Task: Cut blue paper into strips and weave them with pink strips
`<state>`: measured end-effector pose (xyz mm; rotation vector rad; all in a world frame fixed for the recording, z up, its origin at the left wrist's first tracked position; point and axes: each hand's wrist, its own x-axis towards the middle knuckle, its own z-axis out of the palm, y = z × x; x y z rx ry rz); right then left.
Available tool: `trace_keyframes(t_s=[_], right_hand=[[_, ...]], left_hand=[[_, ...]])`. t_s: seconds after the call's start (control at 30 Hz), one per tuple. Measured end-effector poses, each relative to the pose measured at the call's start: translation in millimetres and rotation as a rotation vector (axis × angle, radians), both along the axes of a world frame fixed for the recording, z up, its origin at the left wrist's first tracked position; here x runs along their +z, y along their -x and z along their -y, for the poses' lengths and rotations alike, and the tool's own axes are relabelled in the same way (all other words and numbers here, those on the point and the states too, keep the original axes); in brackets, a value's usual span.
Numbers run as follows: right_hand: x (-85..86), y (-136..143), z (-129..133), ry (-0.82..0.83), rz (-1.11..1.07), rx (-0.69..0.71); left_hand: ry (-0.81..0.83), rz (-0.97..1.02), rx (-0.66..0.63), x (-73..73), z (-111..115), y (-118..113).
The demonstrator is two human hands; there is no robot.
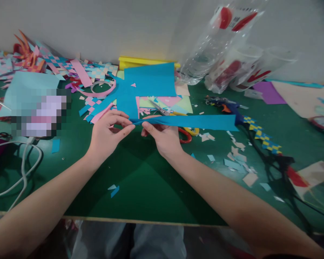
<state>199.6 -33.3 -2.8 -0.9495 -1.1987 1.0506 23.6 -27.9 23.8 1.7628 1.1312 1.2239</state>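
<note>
A long blue paper strip [205, 122] is held out over the table, its wide flat end reaching to the right. My left hand [108, 131] pinches the strip's left tip between thumb and fingers. Close beside it, my right hand [164, 135] grips the same strip, thumb in front and fingers behind. Between the two hands the paper looks narrowed and creased. Behind the strip lie scissors [191, 131] with red and yellow handles, partly hidden by my right hand and the paper. Larger blue paper sheets [149, 81] rest just beyond.
A phone-like object [43, 115], blurred out, with a white cable [24, 169] is at left. A glue gun [224, 104] and its dark cord lie at right. Plastic-wrapped cups [232, 68] lean at the back. Paper scraps [234, 158] litter the green table [140, 190].
</note>
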Motion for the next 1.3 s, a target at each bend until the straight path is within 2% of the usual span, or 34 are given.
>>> trace_keyframes(t_s=[0.4,0.57,0.73,0.93,1.1,1.2,1.3], right_hand=[[-2.7,-1.5,-1.0,-0.024,0.044,0.027],[-2.1,-1.4,-0.8,-0.006,0.058,0.022],[-0.6,-1.5,-0.4,0.005,0.05,0.032],[6.1,-1.0,1.8,0.04,0.18,0.12],[7.3,-2.0,2.2,0.081,0.292,0.184],[7.4,-2.7,4.3,0.065,0.372,0.256],[8.2,-2.6,6.7,0.003,0.485,0.33]], left_hand=[[-0.051,-0.011,-0.095,-2.2,-2.1,1.6],[-0.044,0.012,-0.069,0.2,0.0,0.4],[0.04,0.015,-0.047,-0.2,-1.9,0.3],[0.071,-0.128,-0.102,-3.9,-5.8,2.4],[-0.016,-0.208,-0.133,-3.6,-6.0,3.4],[-0.039,-0.19,-0.149,-1.2,-4.7,2.4],[0.019,-0.106,-0.169,1.4,-3.0,0.1]])
